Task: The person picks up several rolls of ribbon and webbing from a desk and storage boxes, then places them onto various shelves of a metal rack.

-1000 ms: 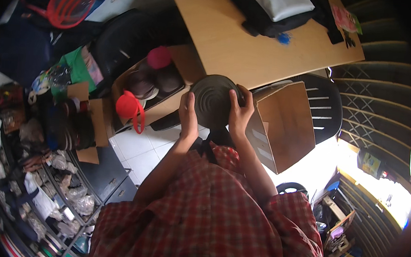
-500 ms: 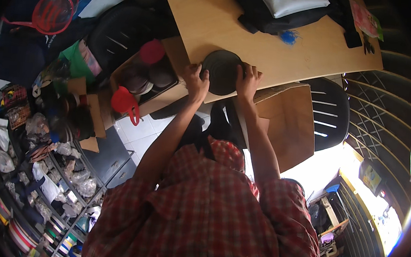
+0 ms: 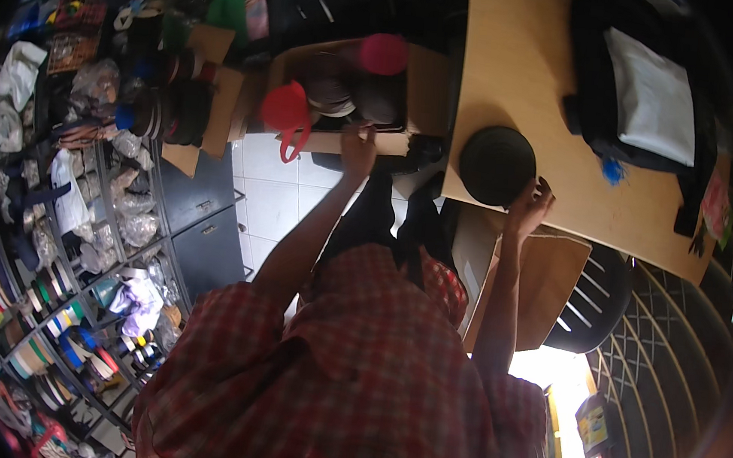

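The left hand (image 3: pixel 357 146) has let go of the dark round hat (image 3: pixel 497 163) and now reaches to the cardboard box (image 3: pixel 353 90), fingers loosely spread. The right hand (image 3: pixel 530 209) pinches the hat's rim on the wooden table (image 3: pixel 517 60).

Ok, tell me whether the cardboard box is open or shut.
Open: the box has its top open, and caps show inside. The left hand rests at its near edge.

a small cap shop or stockroom. shelves (image 3: pixel 52 290) at the left of the frame hold stacked, bagged goods. a cardboard box (image 3: pixel 351 90) of caps sits at upper middle beside a wooden table (image 3: pixel 525 78).
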Action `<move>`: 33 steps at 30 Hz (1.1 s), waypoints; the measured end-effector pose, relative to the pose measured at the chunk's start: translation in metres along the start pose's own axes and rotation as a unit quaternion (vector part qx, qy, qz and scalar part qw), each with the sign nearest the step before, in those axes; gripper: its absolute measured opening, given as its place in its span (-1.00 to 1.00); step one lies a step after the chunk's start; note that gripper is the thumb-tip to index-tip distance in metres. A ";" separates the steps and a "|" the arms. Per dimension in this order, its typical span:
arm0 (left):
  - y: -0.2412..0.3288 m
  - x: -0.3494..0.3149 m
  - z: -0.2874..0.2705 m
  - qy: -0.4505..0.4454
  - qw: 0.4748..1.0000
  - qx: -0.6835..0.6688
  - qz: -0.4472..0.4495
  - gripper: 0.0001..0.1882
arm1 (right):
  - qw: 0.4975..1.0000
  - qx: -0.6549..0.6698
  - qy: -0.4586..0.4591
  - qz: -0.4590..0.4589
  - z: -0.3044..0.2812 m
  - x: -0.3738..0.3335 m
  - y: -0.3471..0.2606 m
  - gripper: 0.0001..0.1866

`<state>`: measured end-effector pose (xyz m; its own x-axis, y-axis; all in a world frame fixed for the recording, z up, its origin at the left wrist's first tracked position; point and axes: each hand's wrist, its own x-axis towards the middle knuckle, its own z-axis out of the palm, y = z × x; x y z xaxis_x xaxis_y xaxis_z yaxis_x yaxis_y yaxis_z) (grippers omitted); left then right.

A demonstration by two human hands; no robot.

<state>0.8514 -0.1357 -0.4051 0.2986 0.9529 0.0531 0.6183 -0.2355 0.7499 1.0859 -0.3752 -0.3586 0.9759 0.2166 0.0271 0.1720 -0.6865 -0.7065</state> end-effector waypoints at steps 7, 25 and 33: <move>-0.085 0.108 -0.054 -0.038 0.999 0.011 -0.017 -0.77 | 0.990 -0.121 0.063 -0.034 0.008 0.003 -0.049 -0.68; -0.153 0.235 -0.015 -0.301 0.897 0.248 -0.207 -0.15 | 0.996 -0.090 0.010 -0.019 0.070 -0.131 -0.180 -0.80; -0.111 0.185 -0.066 -0.192 0.976 -0.029 -0.099 -0.27 | 0.997 0.009 -0.061 -0.043 0.091 -0.124 -0.227 -0.85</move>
<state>0.7900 0.0798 -0.4354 0.4343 0.8343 -0.3396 0.6521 -0.0311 0.7575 0.9137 -0.1835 -0.2658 0.9339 0.3576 0.0015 0.2501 -0.6502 -0.7174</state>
